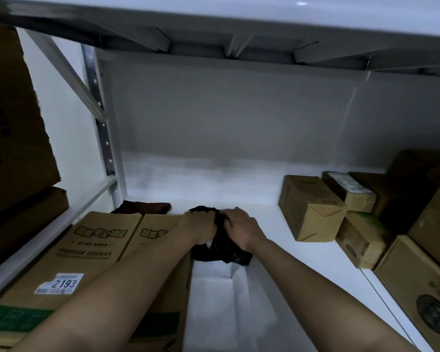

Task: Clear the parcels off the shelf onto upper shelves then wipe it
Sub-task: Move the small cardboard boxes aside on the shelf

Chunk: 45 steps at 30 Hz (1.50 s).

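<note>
Two bare arms reach into a white shelf (277,240). Both hands meet in the middle, on one black cloth (220,246). The left hand (197,228) has its fingers curled over the top of the cloth and grips it. The right hand (240,228) also curls its fingers into the cloth and grips it from the other side. The two hands are just beside each other, with the cloth bunched up between them. The lower part of the cloth hangs down under the hands and touches the shelf.

On the left side lies one big brown box (87,270) with its two top flaps open. It has one white sticker (61,283) with the number 2193 on it. The left arm goes over this box. Behind the box sits one dark brown thing (144,207), maybe another cloth; it is too dark to tell.

On the right side stands a group of brown parcels (313,209). At least five can be counted, some stacked on others. They are well apart from the hands.

One more big brown box (13,128) stands far left, outside the shelf frame, on top of another box.

Above everything is the grey underside of one upper shelf (239,29).
</note>
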{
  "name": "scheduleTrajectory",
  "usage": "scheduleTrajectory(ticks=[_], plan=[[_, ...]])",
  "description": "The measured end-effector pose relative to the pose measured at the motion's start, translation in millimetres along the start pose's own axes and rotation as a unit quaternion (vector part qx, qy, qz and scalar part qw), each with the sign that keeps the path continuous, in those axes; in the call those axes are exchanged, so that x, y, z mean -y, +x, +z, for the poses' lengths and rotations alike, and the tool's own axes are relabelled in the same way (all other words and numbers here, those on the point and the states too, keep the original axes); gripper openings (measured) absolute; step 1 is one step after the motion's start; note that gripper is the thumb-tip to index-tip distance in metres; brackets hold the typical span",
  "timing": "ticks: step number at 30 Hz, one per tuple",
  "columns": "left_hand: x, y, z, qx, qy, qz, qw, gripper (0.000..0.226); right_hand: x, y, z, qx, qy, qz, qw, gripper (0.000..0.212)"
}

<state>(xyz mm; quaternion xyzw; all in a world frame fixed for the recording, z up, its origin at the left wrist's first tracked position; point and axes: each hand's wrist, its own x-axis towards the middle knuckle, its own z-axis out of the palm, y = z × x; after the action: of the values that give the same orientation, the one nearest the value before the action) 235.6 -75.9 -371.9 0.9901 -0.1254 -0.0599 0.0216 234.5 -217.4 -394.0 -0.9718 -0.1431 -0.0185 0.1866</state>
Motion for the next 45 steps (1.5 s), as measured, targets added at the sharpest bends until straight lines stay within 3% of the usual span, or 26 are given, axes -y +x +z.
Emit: scheduleTrajectory(ticks=[5, 9, 24, 28, 32, 37, 40, 43, 45], plan=[[-13, -1, -27, -0.109, -0.059, -0.031, 0.992, 0.04, 3, 2, -28, -0.07, -0.027, 0.012, 0.997, 0.039], [-33, 3, -41, -0.142, -0.091, -0.01, 0.986, 0.044, -8, -2, -52, -0.101, -0.037, 0.038, 0.993, 0.039], [-163, 39, -62, -0.065, -0.137, 0.028, 0.988, 0.051, -112, -36, -131, -0.146, -0.093, 0.15, 0.973, 0.039], [-195, 51, -57, -0.03, -0.197, 0.019, 0.98, 0.052, -138, -45, -139, -0.167, -0.092, 0.193, 0.962, 0.044], [-225, 74, -47, -0.001, -0.302, 0.009, 0.953, 0.052, -167, -51, -145, -0.227, -0.034, 0.266, 0.936, 0.051], [-244, 81, -34, -0.01, -0.431, -0.025, 0.902, 0.095, -187, -56, -140, -0.26, 0.162, 0.303, 0.902, 0.035], [-248, 68, -36, -0.002, -0.5, -0.047, 0.865, 0.085, -192, -58, -136, -0.254, 0.186, 0.32, 0.894, 0.036], [-249, 69, -31, 0.017, -0.564, -0.085, 0.821, 0.078, -195, -53, -133, -0.192, 0.196, 0.347, 0.897, 0.043], [-249, 64, -32, 0.037, -0.59, -0.095, 0.801, 0.051, -197, -51, -131, -0.157, 0.203, 0.365, 0.895, 0.05]])
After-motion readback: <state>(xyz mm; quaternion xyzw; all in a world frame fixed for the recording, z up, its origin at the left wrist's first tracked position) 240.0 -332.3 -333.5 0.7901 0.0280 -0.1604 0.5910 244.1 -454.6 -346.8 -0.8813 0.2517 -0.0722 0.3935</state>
